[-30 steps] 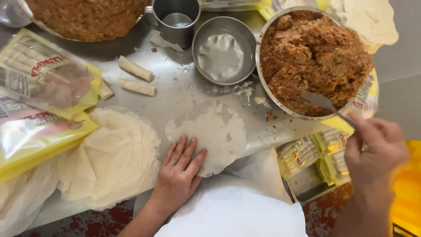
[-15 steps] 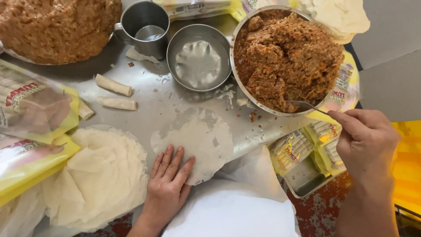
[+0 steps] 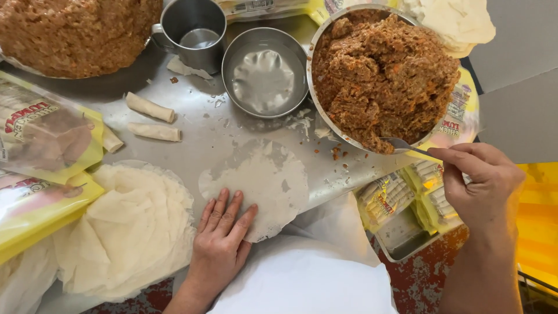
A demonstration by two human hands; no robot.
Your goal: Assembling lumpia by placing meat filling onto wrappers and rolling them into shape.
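Observation:
My left hand (image 3: 222, 234) lies flat, fingers spread, on the near edge of a thin round wrapper (image 3: 264, 183) spread on the steel table (image 3: 203, 125). My right hand (image 3: 479, 183) grips a metal spoon (image 3: 401, 145) whose bowl dips into the brown minced filling at the near rim of a large steel bowl (image 3: 383, 72). A stack of pale wrappers (image 3: 131, 227) sits left of my left hand.
Two rolled pieces (image 3: 151, 119) lie on the table at the left, a third half under yellow packets (image 3: 46, 145). A small steel bowl (image 3: 264, 72), a steel mug (image 3: 192, 32) and a second mound of filling (image 3: 75, 32) stand behind. More packets lie in a tray (image 3: 407, 197) at right.
The view has shifted, so everything sits further left in the picture. My right hand has brought the spoon into the near edge of the filling. My left hand stays on the wrapper.

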